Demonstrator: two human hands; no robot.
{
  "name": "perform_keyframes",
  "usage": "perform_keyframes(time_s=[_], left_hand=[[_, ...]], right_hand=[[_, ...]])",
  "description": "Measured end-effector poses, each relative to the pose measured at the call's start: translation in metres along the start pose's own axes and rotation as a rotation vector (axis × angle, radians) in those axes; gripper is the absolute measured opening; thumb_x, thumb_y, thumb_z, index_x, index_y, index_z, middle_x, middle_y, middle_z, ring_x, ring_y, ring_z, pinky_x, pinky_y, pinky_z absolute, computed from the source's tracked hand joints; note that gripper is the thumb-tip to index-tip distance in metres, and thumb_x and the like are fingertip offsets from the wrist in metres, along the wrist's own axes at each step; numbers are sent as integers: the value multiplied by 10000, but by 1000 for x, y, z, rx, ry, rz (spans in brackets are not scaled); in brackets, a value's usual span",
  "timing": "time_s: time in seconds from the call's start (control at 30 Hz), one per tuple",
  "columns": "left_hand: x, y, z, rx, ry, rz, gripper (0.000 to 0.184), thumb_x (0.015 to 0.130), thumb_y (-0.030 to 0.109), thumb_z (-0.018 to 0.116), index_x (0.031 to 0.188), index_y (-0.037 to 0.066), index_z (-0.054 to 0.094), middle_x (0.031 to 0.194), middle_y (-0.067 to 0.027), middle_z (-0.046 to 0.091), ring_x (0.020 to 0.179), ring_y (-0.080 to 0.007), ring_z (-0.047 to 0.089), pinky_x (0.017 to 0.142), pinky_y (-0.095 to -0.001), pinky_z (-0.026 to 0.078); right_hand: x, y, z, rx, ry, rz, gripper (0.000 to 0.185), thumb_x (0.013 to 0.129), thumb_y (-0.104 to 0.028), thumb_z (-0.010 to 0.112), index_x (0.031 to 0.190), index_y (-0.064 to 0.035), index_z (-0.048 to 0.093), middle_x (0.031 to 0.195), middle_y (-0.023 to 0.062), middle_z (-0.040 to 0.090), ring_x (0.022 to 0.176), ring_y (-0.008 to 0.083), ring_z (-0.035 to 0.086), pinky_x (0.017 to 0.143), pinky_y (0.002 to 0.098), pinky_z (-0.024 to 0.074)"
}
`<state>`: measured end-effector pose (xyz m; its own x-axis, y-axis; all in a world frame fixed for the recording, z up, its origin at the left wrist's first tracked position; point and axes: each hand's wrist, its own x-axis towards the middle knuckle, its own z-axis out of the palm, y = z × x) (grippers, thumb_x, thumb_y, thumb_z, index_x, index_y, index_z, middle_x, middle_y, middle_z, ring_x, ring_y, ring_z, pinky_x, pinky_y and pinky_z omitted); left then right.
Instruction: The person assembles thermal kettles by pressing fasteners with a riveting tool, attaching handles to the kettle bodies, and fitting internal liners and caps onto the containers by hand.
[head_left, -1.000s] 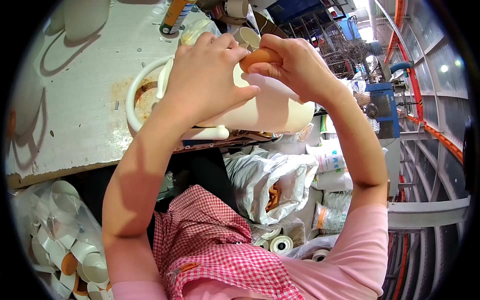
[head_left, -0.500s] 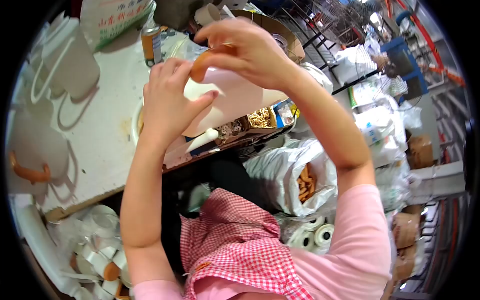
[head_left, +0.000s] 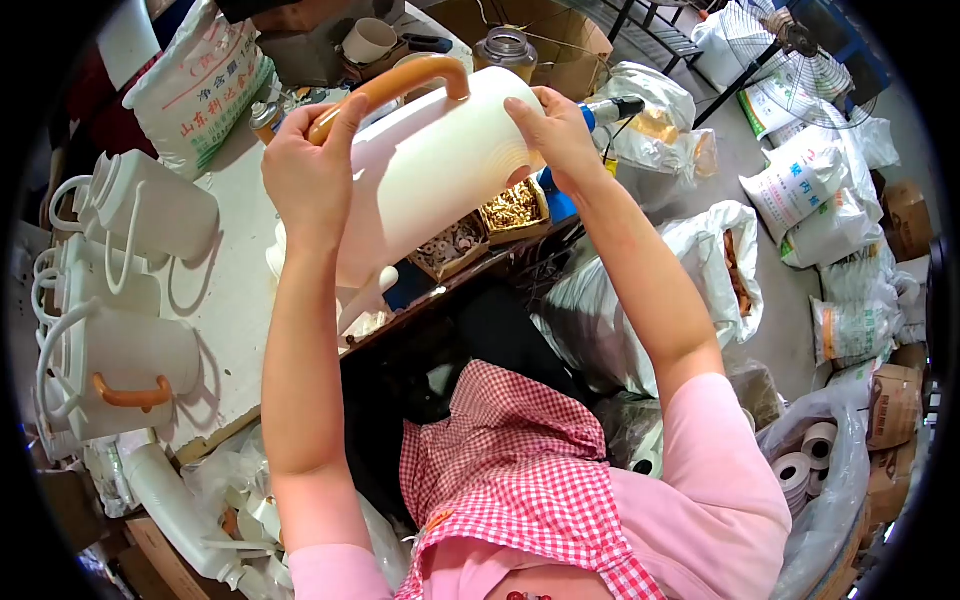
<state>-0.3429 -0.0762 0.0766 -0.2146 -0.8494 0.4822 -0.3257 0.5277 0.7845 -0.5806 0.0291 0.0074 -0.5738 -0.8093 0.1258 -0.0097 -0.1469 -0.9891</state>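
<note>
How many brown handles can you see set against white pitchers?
2: one handle in the left hand, against the held pitcher; another handle on the nearest pitcher at the left of the table. More may be hidden on sides facing away.

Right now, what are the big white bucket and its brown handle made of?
The white bucket looks like plastic: smooth, softly shiny, no grain showing. The brown handle is probably plastic too, evenly coloured with a slight shine, though painted wood could look similar.
</note>
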Motion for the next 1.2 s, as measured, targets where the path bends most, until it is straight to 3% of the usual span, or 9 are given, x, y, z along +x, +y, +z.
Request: perform_keyframes(time_s=[0.2, 0.33, 0.4, 0.5, 0.53, 0.7, 0.97, 1.07, 1.2], left_hand=[[11, -3, -1, 121, -17, 10, 475, 862, 465, 776, 918, -6, 751, 710, -9, 631, 649, -98, 548, 608, -258, 428], [34, -23, -25, 125, 20, 99, 472, 856, 489, 777, 937, 24, 756, 656, 44, 551, 544, -78, 485, 506, -259, 365], [38, -9, -63, -66, 25, -213, 450, 853, 495, 777, 939, 55, 739, 618, 73, 458, 467, -45, 395, 427, -246, 286], [17, -31, -124, 91, -17, -250, 325, 908, 392, 748, 895, 72, 693, 613, 80, 427, 440, -16, 347, 394, -210, 238], [1, -43, -146, 71, -18, -244, 292, 923, 354, 740, 873, 72, 680, 616, 79, 436, 443, -17, 351, 395, -206, 241], [-67, -82, -233, -54, 235, -332, 193, 949, 241, 719, 944, 53, 676, 611, 67, 425, 453, -28, 358, 400, -202, 240], [-112, -97, -256, -205, 369, -391, 232, 938, 237, 739, 962, 21, 660, 627, 33, 468, 477, -65, 408, 424, -218, 316], [-116, -101, -251, -201, 378, -376, 257, 916, 244, 764, 983, 15, 667, 646, 29, 499, 482, -60, 420, 429, -212, 314], [-122, -99, -245, -190, 330, -351, 306, 880, 239, 807, 1015, -3, 676, 708, 18, 579, 497, -48, 454, 450, -199, 326]], right_hand=[[2, 1, -1, -31, 12, -23, 377, 932, -264, 731, 1144, 30, 628, 997, 74, 697, 884, 122, 653, 801, 270, 525], [-16, 12, -33, -72, 332, -316, 189, 911, -173, 719, 989, -3, 699, 888, 46, 712, 805, 120, 639, 719, 297, 527], [-39, 32, -60, -133, 152, -122, 168, 904, -173, 709, 921, -7, 725, 806, 34, 710, 752, 114, 631, 712, 294, 522], [-64, 54, -50, -587, -119, -178, 161, 864, -206, 719, 913, -58, 758, 796, 101, 726, 722, 192, 685, 698, 334, 529], [-65, 51, -39, -724, -130, -213, 172, 865, -237, 698, 907, -85, 764, 847, 129, 736, 786, 277, 711, 710, 385, 538], [-52, 69, 1, -1219, -99, -130, 189, 871, -289, 657, 856, -135, 767, 855, 132, 731, 845, 316, 710, 736, 448, 539], [-59, 57, 4, -1159, -61, -267, 207, 869, -262, 703, 884, -58, 734, 808, 157, 707, 766, 299, 692, 699, 404, 519], [-74, 23, 28, -585, -76, -201, 118, 876, -101, 749, 914, -4, 692, 789, 61, 707, 713, 112, 658, 671, 263, 520], [-61, -31, 110, -52, -204, -180, 79, 908, -55, 716, 925, 19, 692, 829, 44, 713, 757, 95, 660, 721, 227, 533]])
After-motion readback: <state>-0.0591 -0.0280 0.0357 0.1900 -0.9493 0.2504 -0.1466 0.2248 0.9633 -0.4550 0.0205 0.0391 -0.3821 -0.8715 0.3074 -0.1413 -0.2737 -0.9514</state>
